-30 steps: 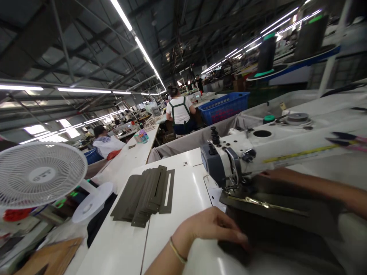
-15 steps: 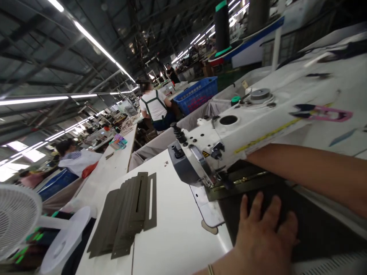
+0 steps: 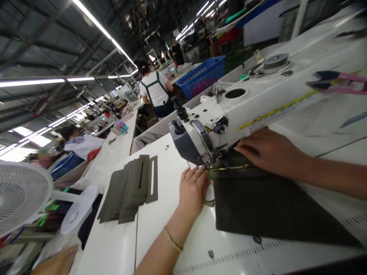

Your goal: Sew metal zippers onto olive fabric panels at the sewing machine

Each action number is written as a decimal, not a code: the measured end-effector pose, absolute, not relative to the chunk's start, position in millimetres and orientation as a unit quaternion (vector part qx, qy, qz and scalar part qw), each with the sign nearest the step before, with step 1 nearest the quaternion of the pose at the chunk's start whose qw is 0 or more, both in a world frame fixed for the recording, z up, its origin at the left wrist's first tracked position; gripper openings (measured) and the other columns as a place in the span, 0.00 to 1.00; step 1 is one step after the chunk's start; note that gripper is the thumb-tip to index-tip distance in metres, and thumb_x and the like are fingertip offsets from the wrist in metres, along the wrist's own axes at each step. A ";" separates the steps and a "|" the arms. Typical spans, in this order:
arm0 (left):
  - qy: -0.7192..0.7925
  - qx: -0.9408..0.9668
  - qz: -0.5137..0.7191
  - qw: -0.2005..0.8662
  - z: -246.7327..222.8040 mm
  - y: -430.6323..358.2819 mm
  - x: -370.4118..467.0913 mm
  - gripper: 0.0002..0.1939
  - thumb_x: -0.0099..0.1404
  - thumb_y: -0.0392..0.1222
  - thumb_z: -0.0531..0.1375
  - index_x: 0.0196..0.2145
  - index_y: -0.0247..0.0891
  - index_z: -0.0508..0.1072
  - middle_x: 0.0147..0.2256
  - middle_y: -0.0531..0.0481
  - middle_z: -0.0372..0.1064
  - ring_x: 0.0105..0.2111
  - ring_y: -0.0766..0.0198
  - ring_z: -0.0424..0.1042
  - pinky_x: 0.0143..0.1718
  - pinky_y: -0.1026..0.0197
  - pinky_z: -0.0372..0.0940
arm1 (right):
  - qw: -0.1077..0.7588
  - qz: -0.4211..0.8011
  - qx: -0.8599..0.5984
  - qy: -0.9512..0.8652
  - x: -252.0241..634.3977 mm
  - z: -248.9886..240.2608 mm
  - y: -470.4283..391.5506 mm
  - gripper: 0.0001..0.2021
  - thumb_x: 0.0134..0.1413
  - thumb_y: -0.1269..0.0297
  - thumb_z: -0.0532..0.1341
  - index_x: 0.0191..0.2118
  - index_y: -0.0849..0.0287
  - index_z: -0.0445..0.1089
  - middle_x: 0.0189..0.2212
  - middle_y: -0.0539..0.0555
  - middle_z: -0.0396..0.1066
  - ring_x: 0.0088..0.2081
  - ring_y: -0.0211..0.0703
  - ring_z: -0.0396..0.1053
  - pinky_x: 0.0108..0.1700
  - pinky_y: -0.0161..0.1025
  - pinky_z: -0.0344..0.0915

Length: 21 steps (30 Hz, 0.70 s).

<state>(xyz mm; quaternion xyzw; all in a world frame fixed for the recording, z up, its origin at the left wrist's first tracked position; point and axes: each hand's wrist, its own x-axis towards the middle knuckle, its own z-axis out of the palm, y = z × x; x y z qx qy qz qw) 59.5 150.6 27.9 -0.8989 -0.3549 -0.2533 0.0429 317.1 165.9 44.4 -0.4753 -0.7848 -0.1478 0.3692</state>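
A dark olive fabric piece (image 3: 266, 206) with a gold zipper (image 3: 232, 168) along its far side lies under the head of a white sewing machine (image 3: 258, 99). My left hand (image 3: 192, 189), wearing a thin bracelet, is closed at the left end of the fabric beside the needle area, fingertips pressed together on its edge. My right hand (image 3: 262, 149) is closed on the far edge of the fabric, beneath the machine arm, its fingertips partly hidden. Left of the machine, a fanned stack of olive pieces with slots (image 3: 132, 191) rests on the white table (image 3: 163, 236).
Pink-handled snips (image 3: 344, 82) lie on the machine arm. A white fan (image 3: 23, 198) stands at the left. Beyond the table are a blue crate (image 3: 200, 78), a person in a white shirt (image 3: 156, 89) and another seated person (image 3: 77, 143).
My left hand has moved from flat on the fabric to its left end by the needle. My right hand has come into view from behind the machine head. The view has shifted slightly.
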 end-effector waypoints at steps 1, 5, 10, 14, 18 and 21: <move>-0.331 -0.913 -0.235 0.043 24.8 156.1 57.7 0.09 0.70 0.35 0.56 0.47 0.37 0.72 0.48 0.42 0.75 0.50 0.53 0.72 0.53 0.44 0.66 | 0.365 -0.145 -0.447 -0.803 310.1 42.3 145.6 0.12 0.64 0.67 0.55 0.30 0.61 0.71 0.31 0.55 0.72 0.35 0.43 0.68 0.40 0.43 0.64; -0.341 -0.920 -0.190 0.027 21.7 163.2 66.9 0.09 0.69 0.32 0.56 0.44 0.37 0.73 0.44 0.43 0.76 0.47 0.57 0.74 0.53 0.49 0.66 | 0.348 -0.117 -0.348 -0.863 284.5 29.3 87.9 0.15 0.65 0.71 0.49 0.34 0.61 0.72 0.36 0.57 0.73 0.37 0.45 0.67 0.38 0.43 0.62; -0.429 -0.889 -0.159 0.014 34.7 161.4 78.8 0.07 0.67 0.30 0.56 0.38 0.36 0.74 0.33 0.46 0.77 0.35 0.58 0.76 0.44 0.54 0.68 | 0.254 -0.063 -0.407 -0.875 280.3 14.5 118.1 0.11 0.62 0.68 0.54 0.33 0.60 0.72 0.30 0.55 0.73 0.31 0.44 0.68 0.35 0.41 0.61; -0.445 -0.881 -0.161 0.017 40.7 163.7 78.6 0.08 0.68 0.32 0.56 0.37 0.36 0.75 0.29 0.50 0.76 0.32 0.59 0.76 0.40 0.57 0.68 | 0.243 -0.071 -0.428 -0.868 277.5 7.4 148.8 0.11 0.59 0.66 0.57 0.45 0.62 0.72 0.32 0.56 0.76 0.29 0.46 0.71 0.30 0.40 0.62; -0.444 -0.881 -0.161 0.020 38.2 159.1 79.3 0.07 0.67 0.33 0.58 0.36 0.38 0.76 0.31 0.51 0.76 0.33 0.60 0.75 0.40 0.58 0.67 | 0.249 -0.095 -0.398 -0.878 271.0 2.0 144.2 0.11 0.60 0.67 0.57 0.46 0.61 0.73 0.33 0.56 0.76 0.29 0.45 0.72 0.31 0.40 0.63; -0.431 -0.887 -0.161 0.036 32.1 151.5 82.0 0.04 0.67 0.35 0.60 0.36 0.37 0.76 0.36 0.48 0.76 0.37 0.59 0.74 0.42 0.56 0.67 | 0.258 -0.103 -0.363 -0.890 272.2 4.5 134.7 0.11 0.61 0.69 0.54 0.41 0.59 0.74 0.32 0.54 0.75 0.29 0.41 0.70 0.32 0.39 0.63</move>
